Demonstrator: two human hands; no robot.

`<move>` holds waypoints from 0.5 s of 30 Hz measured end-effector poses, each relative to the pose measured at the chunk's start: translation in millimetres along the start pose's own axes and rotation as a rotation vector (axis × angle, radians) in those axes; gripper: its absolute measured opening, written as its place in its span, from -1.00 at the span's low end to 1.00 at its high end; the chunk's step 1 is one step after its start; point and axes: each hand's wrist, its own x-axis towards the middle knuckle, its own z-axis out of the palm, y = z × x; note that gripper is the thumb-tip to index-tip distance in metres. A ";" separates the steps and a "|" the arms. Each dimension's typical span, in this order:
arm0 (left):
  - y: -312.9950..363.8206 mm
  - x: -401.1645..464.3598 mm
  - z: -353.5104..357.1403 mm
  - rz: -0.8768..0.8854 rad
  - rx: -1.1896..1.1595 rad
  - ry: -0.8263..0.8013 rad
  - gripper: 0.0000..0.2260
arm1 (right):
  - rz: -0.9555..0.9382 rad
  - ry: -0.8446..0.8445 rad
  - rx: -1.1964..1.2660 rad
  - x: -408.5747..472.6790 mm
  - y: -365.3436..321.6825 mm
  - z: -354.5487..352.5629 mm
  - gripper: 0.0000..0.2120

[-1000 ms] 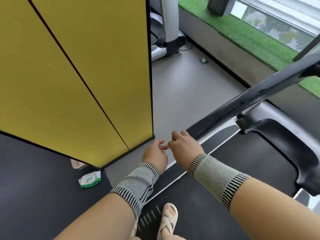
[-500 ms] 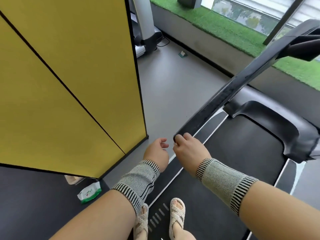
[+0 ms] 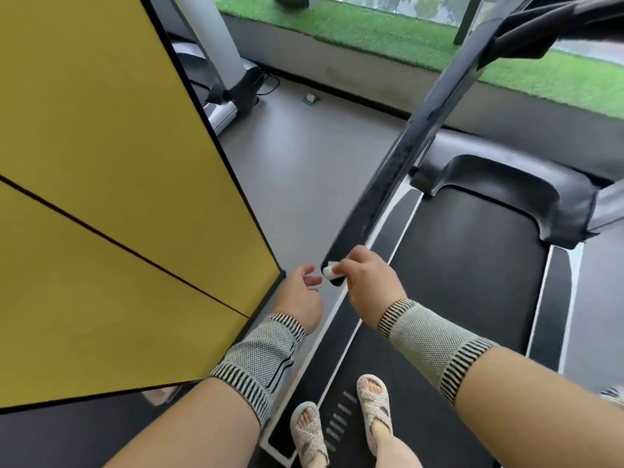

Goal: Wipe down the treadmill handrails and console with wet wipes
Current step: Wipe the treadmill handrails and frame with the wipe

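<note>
Right hand pinches the wet wipe against the near tip of the left handrail, whose long axis climbs away up-right toward the console; left hand hovers beside it, loosely spread and holding nothing.

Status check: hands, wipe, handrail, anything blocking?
Right hand pinches the wipe at the handrail end. Left hand open, empty. Nothing in the way.
</note>
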 end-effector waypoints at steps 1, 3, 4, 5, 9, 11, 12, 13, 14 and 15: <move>0.5 -0.7 -1.4 0.002 0.003 -0.007 -0.56 | -0.025 -0.069 -0.024 -8.9 1.6 3.3 -0.71; 1.3 -2.0 -2.7 -0.001 0.008 -0.019 -0.55 | -0.003 -0.154 -0.045 -25.8 10.2 9.4 -0.71; 1.7 -2.6 -2.8 -0.005 0.009 -0.023 -0.54 | 0.068 -0.095 0.006 -32.1 12.3 10.7 -0.74; 1.5 -1.9 -2.5 -0.004 0.011 -0.028 -0.53 | 0.151 0.014 0.078 -34.9 12.2 10.4 -0.79; 3.1 2.1 -0.5 -0.003 0.030 -0.042 -0.55 | 0.139 0.291 0.239 -21.9 -6.6 17.2 -0.91; 3.7 4.2 0.1 0.008 0.054 -0.046 -0.58 | 0.073 0.228 0.187 -14.7 -12.0 27.5 -0.89; 4.1 5.1 0.2 0.012 0.059 -0.053 -0.58 | 0.088 0.158 0.182 -15.0 -9.7 32.8 -0.86; 3.6 6.5 0.4 0.014 0.059 -0.062 -0.57 | 0.110 0.078 0.149 -19.8 -3.0 40.1 -0.82; 3.3 7.4 0.2 0.016 0.063 -0.067 -0.57 | 0.146 0.007 0.111 -27.6 4.1 45.6 -0.79; 2.9 7.1 -0.4 0.020 0.077 -0.067 -0.56 | 0.184 -0.026 0.081 -35.0 9.4 48.3 -0.78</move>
